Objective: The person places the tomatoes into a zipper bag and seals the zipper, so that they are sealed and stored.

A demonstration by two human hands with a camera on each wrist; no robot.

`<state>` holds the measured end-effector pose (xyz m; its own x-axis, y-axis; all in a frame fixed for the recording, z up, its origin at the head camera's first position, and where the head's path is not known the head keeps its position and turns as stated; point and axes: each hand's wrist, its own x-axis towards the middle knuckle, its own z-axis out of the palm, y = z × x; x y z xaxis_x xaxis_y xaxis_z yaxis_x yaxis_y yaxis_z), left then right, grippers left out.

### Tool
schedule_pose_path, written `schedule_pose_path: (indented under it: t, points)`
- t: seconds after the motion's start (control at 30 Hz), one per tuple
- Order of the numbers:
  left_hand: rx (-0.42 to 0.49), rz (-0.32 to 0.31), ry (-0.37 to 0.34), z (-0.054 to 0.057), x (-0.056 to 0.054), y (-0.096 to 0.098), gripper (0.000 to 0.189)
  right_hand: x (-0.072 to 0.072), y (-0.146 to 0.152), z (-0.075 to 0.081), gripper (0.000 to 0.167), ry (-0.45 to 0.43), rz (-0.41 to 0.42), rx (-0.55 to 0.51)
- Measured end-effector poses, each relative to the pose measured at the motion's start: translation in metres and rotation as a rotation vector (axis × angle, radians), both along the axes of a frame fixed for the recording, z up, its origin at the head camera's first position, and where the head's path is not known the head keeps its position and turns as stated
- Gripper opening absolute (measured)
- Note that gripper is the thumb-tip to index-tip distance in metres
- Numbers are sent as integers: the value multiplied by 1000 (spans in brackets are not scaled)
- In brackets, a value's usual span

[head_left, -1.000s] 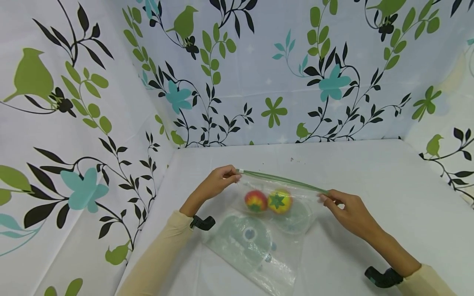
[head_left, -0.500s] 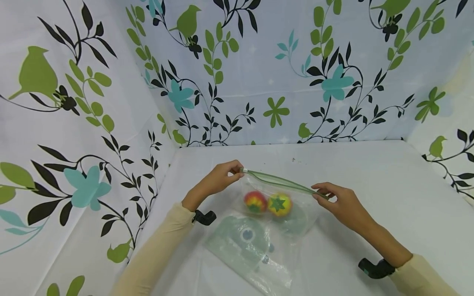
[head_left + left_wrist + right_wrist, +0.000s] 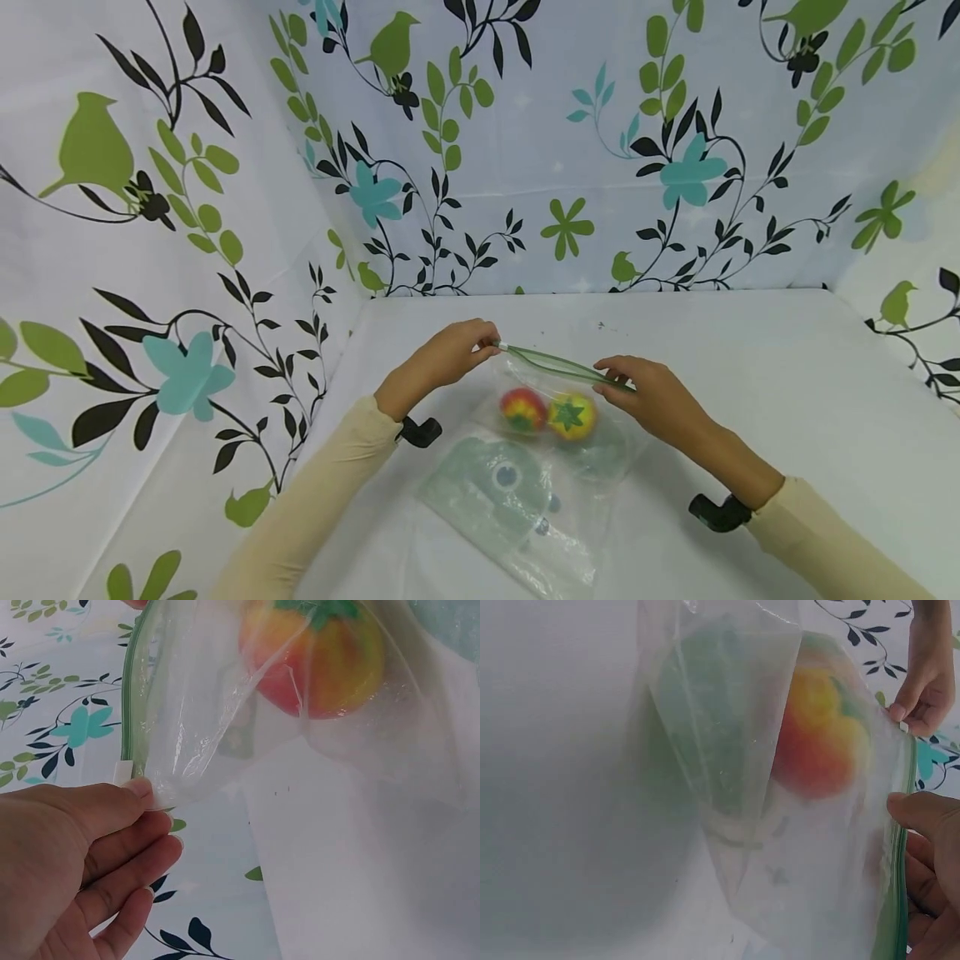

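Note:
A clear zip bag (image 3: 573, 533) is held up at its top edge, its lower part spread over the white table. Two toy fruits, one redder (image 3: 522, 410) and one yellower (image 3: 572, 415) with a green star-shaped top, show through the plastic. My left hand (image 3: 459, 350) pinches the bag's top corner beside a white slider (image 3: 124, 772). My right hand (image 3: 654, 398) grips the green zip strip (image 3: 551, 362) between thumb and fingers. Between the hands, the strip's two green edges stand slightly apart. In the right wrist view, the thumb of my right hand (image 3: 934, 840) lies over the strip.
Pale green round shapes (image 3: 506, 500) show at the bag's lower part; whether they are printed or separate things I cannot tell. The white table (image 3: 735, 350) reaches back to a patterned cloth backdrop (image 3: 510, 167). Another patterned cloth (image 3: 172, 275) hangs at the left.
My right hand has moved left along the zip strip, from near its right end towards my left hand. The strip's two edges have bowed apart. My left hand keeps its corner.

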<state>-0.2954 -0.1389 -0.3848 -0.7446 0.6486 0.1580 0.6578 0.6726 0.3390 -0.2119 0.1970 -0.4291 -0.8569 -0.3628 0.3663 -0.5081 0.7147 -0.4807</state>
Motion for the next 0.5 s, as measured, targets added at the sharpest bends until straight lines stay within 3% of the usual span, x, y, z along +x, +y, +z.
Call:
schedule_pose_path:
  t: [0.3, 0.5]
  points:
    - [-124, -1, 120, 9, 4, 4, 9, -21, -39, 9, 37, -42, 38, 37]
    - [-175, -5, 158, 15, 4, 6, 7, -36, -66, 18, 33, -20, 66, 54]
